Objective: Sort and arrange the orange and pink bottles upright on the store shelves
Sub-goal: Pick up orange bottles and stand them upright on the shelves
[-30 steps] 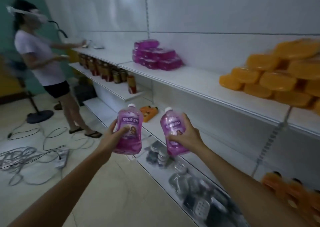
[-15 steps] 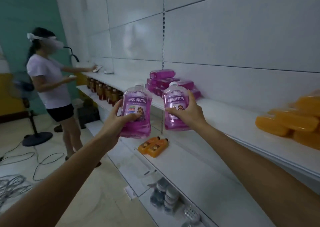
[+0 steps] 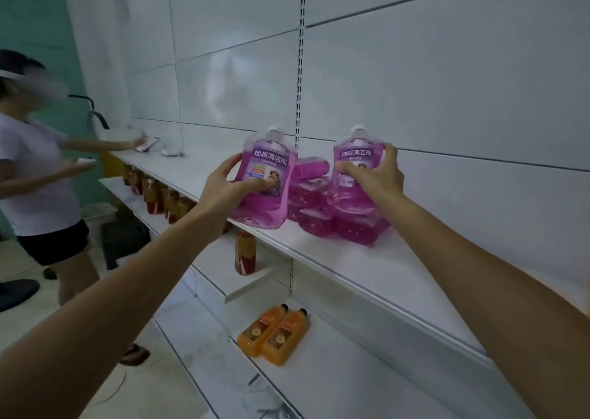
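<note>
My left hand point(image 3: 223, 188) grips a pink bottle point(image 3: 266, 176) upright, its base at the front edge of the upper white shelf point(image 3: 367, 268). My right hand point(image 3: 373, 176) holds a second pink bottle point(image 3: 356, 163) upright over a pile of pink bottles point(image 3: 322, 214) that lie flat on the same shelf. Two orange bottles point(image 3: 274, 334) lie side by side on a lower shelf.
Dark red-brown bottles point(image 3: 159, 195) stand in a row on the middle shelf at left, and one more point(image 3: 245, 252) stands under the upper shelf's edge. Another person point(image 3: 38, 176) stands at far left, reaching onto the upper shelf. White wall panels back the shelving.
Both hands have risen and moved forward with their pink bottles, from waist height to the upper shelf beside the flat pink pile. My view has swung up and closer to the shelf.
</note>
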Motion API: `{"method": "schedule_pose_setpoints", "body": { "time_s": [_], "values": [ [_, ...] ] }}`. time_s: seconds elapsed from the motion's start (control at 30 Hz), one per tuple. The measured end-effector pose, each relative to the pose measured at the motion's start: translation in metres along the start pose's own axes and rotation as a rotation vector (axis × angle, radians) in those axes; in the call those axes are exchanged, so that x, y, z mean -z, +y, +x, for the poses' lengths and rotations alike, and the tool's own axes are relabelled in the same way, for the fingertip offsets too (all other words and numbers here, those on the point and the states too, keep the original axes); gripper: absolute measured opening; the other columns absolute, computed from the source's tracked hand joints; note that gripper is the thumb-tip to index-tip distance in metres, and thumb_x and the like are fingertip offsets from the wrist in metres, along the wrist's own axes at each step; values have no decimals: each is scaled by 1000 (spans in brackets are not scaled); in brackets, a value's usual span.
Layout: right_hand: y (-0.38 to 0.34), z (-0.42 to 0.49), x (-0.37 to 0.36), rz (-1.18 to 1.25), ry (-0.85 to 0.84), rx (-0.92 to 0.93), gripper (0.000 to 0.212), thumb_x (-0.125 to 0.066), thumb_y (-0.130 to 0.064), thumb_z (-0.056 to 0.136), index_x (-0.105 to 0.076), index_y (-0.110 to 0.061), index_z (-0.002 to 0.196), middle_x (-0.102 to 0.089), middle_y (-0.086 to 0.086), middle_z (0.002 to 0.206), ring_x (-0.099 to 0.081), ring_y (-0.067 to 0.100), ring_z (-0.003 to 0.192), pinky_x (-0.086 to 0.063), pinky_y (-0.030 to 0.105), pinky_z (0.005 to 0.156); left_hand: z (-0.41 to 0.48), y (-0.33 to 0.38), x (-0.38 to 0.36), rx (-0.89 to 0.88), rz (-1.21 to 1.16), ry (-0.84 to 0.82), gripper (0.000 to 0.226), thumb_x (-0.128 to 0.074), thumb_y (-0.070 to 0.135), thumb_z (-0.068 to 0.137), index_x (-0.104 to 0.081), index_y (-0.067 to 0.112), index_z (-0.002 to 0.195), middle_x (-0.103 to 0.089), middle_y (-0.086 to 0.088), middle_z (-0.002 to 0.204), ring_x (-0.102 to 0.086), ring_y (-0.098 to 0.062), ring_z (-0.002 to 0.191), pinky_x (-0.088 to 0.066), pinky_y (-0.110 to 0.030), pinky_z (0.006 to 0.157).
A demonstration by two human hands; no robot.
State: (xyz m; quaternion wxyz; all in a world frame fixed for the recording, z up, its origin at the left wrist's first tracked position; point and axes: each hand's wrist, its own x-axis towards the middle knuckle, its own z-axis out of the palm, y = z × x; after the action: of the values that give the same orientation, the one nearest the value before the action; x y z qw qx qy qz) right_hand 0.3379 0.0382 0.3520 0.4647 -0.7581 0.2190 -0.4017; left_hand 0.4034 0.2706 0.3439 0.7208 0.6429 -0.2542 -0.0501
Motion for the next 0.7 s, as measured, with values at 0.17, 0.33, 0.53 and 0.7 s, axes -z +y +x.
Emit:
{"method": "schedule_pose_setpoints", "body": {
  "time_s": [0.17,0.33,0.53,0.7],
  "values": [
    [3,39,-46,56,132,-72,92,-80,-44,67,-29,-23,141,-54,7,125,-58,24,104,-50,35,91,79,2,7,-68,40,-102,71,-76,9,71,-47,25,133,-66,-1,99,-68,-20,83,-58,-31,67],
    [2,77,-77,28,255,-195,88,-83,-42,64,-38,-16,135,-48,10,129,-55,27,107,-51,34,85,152,-5,9,-66,-9,-188,67,-79,13,70,-51,18,131,-68,-6,99,-68,-21,78,-58,-32,65],
    [8,103,-95,-190,236,-286,47,-66,-38,83,-58,-9,119,-60,11,117,-60,28,103,-49,31,81,212,-19,2,-42,-54,-369,60,-71,12,79,-46,19,134,-64,-11,111,-67,-28,88,-56,-39,76],
    [9,117,-99,-504,232,-441,47,-41,-39,90,-55,-6,121,-54,15,127,-43,36,122,-31,39,100,244,-30,-17,8,-115,-485,58,-66,8,83,-41,15,136,-61,-13,117,-65,-29,92,-55,-40,80]
  ]
}}
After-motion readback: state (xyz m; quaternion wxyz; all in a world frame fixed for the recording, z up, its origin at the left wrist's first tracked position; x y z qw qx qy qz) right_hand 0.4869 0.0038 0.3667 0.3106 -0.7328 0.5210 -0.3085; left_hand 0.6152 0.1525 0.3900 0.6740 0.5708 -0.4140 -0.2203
